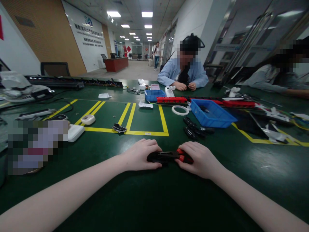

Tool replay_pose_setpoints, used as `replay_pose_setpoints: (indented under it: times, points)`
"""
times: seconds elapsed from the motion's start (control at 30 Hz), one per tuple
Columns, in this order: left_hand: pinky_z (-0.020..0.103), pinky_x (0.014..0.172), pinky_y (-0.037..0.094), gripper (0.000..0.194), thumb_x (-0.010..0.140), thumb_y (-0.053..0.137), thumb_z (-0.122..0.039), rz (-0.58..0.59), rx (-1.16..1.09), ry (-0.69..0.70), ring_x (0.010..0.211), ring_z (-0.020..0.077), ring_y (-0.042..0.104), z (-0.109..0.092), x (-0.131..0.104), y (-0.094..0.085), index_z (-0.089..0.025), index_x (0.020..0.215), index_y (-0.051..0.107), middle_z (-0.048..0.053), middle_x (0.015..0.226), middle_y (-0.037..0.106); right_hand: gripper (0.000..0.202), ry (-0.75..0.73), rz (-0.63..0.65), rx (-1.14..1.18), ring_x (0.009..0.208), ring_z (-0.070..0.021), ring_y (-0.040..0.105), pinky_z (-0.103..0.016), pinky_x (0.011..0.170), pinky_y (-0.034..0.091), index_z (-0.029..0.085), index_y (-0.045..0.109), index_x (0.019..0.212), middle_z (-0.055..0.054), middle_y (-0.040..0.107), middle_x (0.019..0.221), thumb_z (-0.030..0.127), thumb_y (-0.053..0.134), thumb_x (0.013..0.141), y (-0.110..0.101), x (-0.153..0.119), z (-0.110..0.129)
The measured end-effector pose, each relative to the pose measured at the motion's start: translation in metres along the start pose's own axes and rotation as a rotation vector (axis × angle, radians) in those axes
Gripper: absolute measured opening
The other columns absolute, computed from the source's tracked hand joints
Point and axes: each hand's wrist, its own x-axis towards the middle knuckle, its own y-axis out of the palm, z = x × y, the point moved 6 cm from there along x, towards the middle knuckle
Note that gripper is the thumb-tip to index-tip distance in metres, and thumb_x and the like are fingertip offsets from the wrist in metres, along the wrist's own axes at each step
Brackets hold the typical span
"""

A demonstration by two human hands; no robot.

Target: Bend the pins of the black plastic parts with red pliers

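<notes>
My left hand [142, 154] is closed around the left end of a dark black piece [165, 156], low over the green table. In my right hand [200, 159] is a black-and-red piece [181, 157], gripped between thumb and fingers. The two pieces meet between my hands; whether they are joined or only touching, I cannot tell. Fingers hide much of both. Just beyond my right hand lie several black parts [193, 127] in a loose pile. A crumpled black-and-silver piece [119, 128] rests beyond my left hand.
A blue bin [212, 116] stands behind the black parts, beside a white ring roll [180, 110]. Farther back are a smaller blue bin [154, 94] and red strips [171, 100]. At left lie a white box [75, 132] and tape roll [88, 119]. A person [183, 72] sits opposite.
</notes>
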Motion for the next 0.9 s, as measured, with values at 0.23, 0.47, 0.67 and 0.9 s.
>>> replay_pose_setpoints:
  times: [0.23,0.47,0.67,0.9]
  points:
    - [0.035,0.082,0.046,0.033,0.084,0.069,-0.040,-0.023,0.016,-0.005,0.095,0.0222,0.060,-0.0017,-0.0008,-0.0017,-0.020,0.110,0.062,0.005,0.105,0.063,0.023,0.037,-0.004,0.011,0.077,-0.0228,0.064,-0.035,0.068,0.049,0.015,0.063,0.096,-0.010,0.069,0.088,0.035,0.065,0.084,0.0011,0.0000,-0.0017]
    - [0.034,0.082,0.045,0.032,0.085,0.070,-0.040,-0.026,-0.026,-0.003,0.095,0.0212,0.060,-0.0015,-0.0010,-0.0006,-0.020,0.109,0.063,0.003,0.102,0.063,0.020,0.028,0.015,0.017,0.075,-0.0216,0.063,-0.034,0.068,0.049,0.015,0.063,0.093,-0.009,0.069,0.086,0.032,0.066,0.083,-0.0008,-0.0013,-0.0007]
    - [0.035,0.083,0.045,0.033,0.085,0.069,-0.040,-0.024,-0.036,-0.002,0.095,0.0216,0.060,-0.0018,-0.0013,-0.0010,-0.021,0.111,0.063,0.004,0.103,0.063,0.021,0.025,0.026,0.028,0.076,-0.0213,0.063,-0.033,0.068,0.049,0.014,0.064,0.094,-0.009,0.069,0.087,0.032,0.067,0.083,-0.0011,-0.0021,-0.0018]
    - [0.037,0.088,0.046,0.035,0.085,0.070,-0.039,-0.018,-0.026,-0.007,0.099,0.0228,0.059,-0.0025,-0.0018,-0.0013,-0.021,0.113,0.062,0.006,0.108,0.063,0.021,0.026,0.029,0.024,0.074,-0.0209,0.062,-0.033,0.067,0.047,0.015,0.063,0.095,-0.009,0.068,0.086,0.033,0.066,0.084,-0.0003,-0.0013,-0.0015]
